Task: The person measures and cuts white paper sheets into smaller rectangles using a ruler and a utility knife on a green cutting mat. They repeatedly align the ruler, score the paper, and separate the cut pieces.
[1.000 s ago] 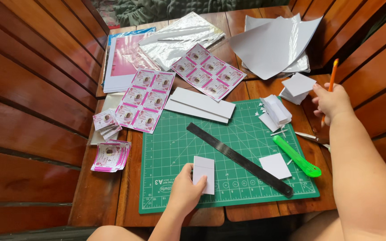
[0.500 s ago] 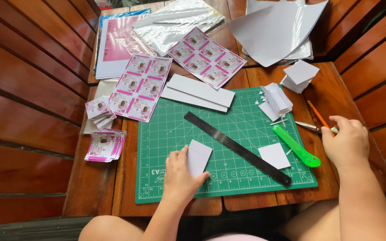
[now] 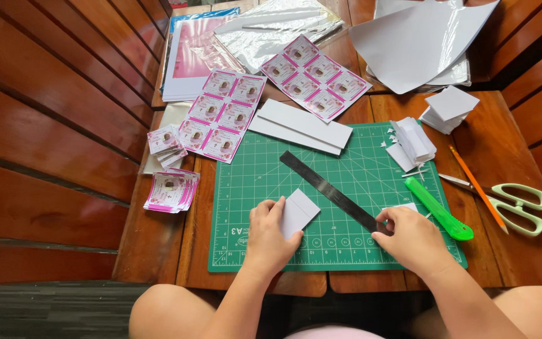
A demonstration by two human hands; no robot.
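My left hand presses on a small white card lying on the green cutting mat, near its front edge. My right hand rests on the near end of a dark metal ruler that lies diagonally across the mat; its fingers touch the ruler and partly cover another small white card. A green utility knife lies just right of that hand.
An orange pencil and pale green scissors lie at the right. White card stacks and white strips sit farther back. Pink printed sheets, small pink card piles and large white sheets fill the wooden table.
My right hand put the orange pencil down at the right and came in to the ruler's near end. My left hand stayed on the white card, which is now tilted.
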